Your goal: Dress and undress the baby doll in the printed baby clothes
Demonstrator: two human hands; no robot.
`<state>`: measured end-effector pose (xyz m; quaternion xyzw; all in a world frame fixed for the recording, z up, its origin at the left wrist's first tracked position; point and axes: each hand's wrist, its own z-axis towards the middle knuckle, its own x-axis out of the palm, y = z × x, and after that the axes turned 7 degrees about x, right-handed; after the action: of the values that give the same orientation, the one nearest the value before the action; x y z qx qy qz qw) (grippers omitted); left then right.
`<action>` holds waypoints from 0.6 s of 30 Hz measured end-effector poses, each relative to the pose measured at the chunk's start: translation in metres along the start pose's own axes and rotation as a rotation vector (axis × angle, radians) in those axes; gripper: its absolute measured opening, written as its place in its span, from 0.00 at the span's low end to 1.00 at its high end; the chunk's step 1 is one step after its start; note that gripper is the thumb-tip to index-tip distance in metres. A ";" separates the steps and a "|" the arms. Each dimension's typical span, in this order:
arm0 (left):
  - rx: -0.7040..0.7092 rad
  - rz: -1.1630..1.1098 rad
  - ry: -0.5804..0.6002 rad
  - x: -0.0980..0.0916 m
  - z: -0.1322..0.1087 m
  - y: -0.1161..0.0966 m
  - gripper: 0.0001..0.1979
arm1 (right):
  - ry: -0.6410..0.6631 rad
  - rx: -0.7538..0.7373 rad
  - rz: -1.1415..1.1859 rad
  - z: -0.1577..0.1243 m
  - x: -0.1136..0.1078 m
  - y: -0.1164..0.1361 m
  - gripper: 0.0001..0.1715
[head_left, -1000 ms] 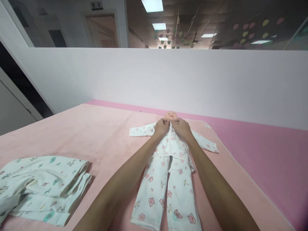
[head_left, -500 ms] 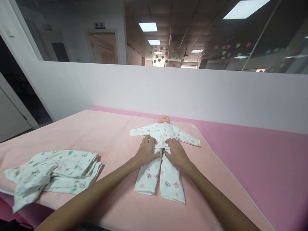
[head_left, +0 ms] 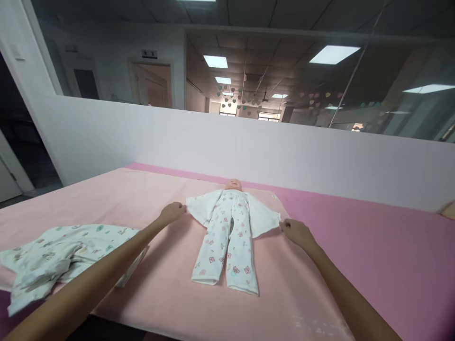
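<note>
A baby doll (head_left: 233,184) lies on its back with its head toward the wall, dressed in small printed trousers (head_left: 216,246) and a shirt (head_left: 263,219). Plain white cloth of the shirt spreads out on both sides of the trousers' waist. My left hand (head_left: 173,211) is closed on the tip of the shirt's left part. On the other side, my right hand (head_left: 295,230) pinches the tip of its right part. Both trouser legs lie straight toward me, slightly apart. The doll's arms and body are covered.
A folded printed cloth (head_left: 85,241) lies at the left near edge, partly behind my left forearm. A peach blanket (head_left: 159,189) covers much of the pink surface (head_left: 373,251). Behind stands a white half wall (head_left: 249,147) with glass above. A skin-coloured thing (head_left: 448,209) shows at the right edge.
My hands have moved apart from the doll's waist to its two sides, pulling the shirt's cloth outward. The trousers' waist now shows near the chest. The view has tilted up slightly.
</note>
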<state>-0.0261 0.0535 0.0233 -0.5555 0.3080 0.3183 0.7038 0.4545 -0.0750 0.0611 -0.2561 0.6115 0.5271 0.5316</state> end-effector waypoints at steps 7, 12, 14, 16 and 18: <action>0.240 0.095 -0.178 0.030 -0.009 -0.001 0.15 | -0.090 -0.123 0.108 -0.008 0.034 0.009 0.14; 0.515 -0.222 -0.131 0.078 0.007 -0.061 0.20 | -0.173 -0.347 0.326 0.014 0.070 0.069 0.17; 0.539 -0.306 -0.067 0.091 0.018 -0.081 0.26 | -0.135 -0.374 0.375 0.027 0.081 0.088 0.24; 0.506 -0.347 0.016 0.100 0.030 -0.095 0.35 | -0.054 -0.363 0.392 0.040 0.089 0.102 0.33; 0.446 -0.374 0.090 0.106 0.042 -0.102 0.44 | 0.033 -0.341 0.391 0.053 0.094 0.110 0.41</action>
<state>0.1226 0.0875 0.0077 -0.4477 0.2933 0.0825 0.8407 0.3502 0.0313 0.0222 -0.2275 0.5604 0.7110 0.3587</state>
